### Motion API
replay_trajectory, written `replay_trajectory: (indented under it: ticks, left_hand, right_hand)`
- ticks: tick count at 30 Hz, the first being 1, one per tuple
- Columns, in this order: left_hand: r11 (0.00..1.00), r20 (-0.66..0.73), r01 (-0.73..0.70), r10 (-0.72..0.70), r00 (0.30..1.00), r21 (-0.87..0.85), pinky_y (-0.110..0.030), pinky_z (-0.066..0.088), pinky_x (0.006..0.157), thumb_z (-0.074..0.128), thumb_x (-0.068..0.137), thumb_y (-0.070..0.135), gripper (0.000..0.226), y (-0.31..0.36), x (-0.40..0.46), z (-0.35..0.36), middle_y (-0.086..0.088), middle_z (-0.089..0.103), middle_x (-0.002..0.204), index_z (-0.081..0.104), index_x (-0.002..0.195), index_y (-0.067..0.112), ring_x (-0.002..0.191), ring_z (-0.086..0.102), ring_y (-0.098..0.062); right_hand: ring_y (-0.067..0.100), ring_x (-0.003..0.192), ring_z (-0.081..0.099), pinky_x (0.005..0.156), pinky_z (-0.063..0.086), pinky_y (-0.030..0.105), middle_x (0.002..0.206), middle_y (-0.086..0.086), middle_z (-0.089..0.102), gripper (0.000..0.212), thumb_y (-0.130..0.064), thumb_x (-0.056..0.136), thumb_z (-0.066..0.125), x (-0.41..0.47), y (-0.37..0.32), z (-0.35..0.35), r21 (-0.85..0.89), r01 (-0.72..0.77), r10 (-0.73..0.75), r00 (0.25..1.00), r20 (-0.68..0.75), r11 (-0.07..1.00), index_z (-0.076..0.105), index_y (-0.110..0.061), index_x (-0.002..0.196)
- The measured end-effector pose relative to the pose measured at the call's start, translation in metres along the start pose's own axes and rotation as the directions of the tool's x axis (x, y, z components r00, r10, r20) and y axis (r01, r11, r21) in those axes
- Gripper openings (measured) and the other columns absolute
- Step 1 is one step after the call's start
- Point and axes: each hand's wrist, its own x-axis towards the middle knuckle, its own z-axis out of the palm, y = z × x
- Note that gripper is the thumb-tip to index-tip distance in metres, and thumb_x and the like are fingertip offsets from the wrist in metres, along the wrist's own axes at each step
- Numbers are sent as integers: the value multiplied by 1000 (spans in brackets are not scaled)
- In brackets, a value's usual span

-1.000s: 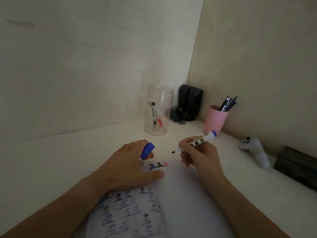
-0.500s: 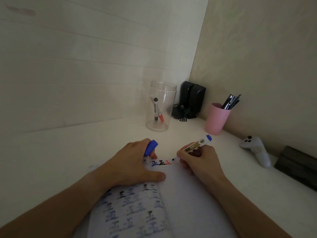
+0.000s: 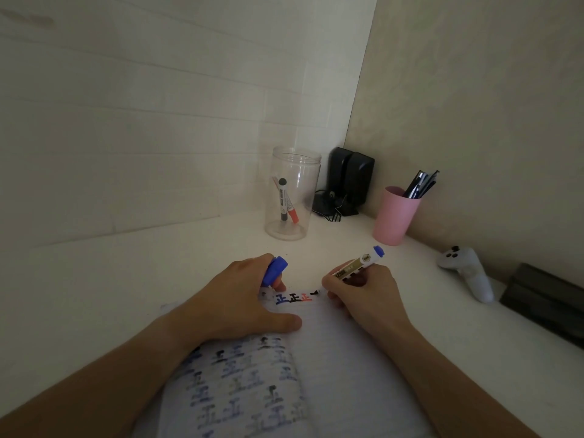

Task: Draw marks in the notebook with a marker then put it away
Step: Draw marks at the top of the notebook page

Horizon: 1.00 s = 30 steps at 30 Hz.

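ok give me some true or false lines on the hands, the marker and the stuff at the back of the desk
1. The right hand holds the marker with its tip at the notebook. True.
2. The left hand holds a red cap. False: the cap is blue.
3. The clear jar is empty. False: two markers stand in it.
4. The pink cup holds pens. True.
5. The left hand rests on the notebook. True.

Blue cap [image 3: 274,270], pink cup [image 3: 392,217], blue, black and red marks [image 3: 293,298] on white notebook [image 3: 341,358].
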Motion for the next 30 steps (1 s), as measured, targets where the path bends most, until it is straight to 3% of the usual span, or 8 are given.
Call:
replay_trajectory:
  ticks: [5, 14, 25, 30]
  left_hand:
    - [1000, 2, 1, -1, 1000, 6, -17, 45, 75, 82, 64, 61, 58, 1, 1, 0, 20, 62, 103, 56, 104, 28, 93, 59, -2]
    - [1000, -4, -5, 5, 1000, 10, -18, 46, 76, 83, 63, 61, 57, 0, 1, 0, 22, 61, 101, 56, 102, 29, 92, 59, 0]
    - [1000, -3, -10, 10, 1000, 18, -16, 44, 74, 82, 62, 63, 58, -2, 1, 1, 21, 63, 102, 56, 102, 28, 91, 59, 1]
    - [1000, -4, -15, 15, 1000, 16, -20, 47, 76, 82, 62, 62, 58, -2, 1, 1, 22, 63, 100, 56, 101, 29, 91, 60, 0]
  right_hand:
    - [10, 53, 67, 57, 53, 26, 66, 7, 77, 9, -21, 80, 77, 0, 0, 0, 2, -4, 4, 999, 34, 1000, 76, -13, 75]
    - [14, 55, 64, 58, 53, 31, 67, 12, 75, 9, -20, 75, 74, -1, -3, -2, 10, -2, 1, 1000, 26, 1000, 74, -12, 72]
    - [10, 56, 68, 60, 55, 27, 65, 5, 76, 8, -21, 78, 74, -2, -2, -2, 11, 19, -20, 998, 53, 1000, 75, -14, 74]
    - [14, 59, 70, 66, 62, 33, 68, 9, 76, 8, -21, 77, 75, -2, -4, -3, -15, 24, -23, 997, 73, 1000, 76, -14, 73]
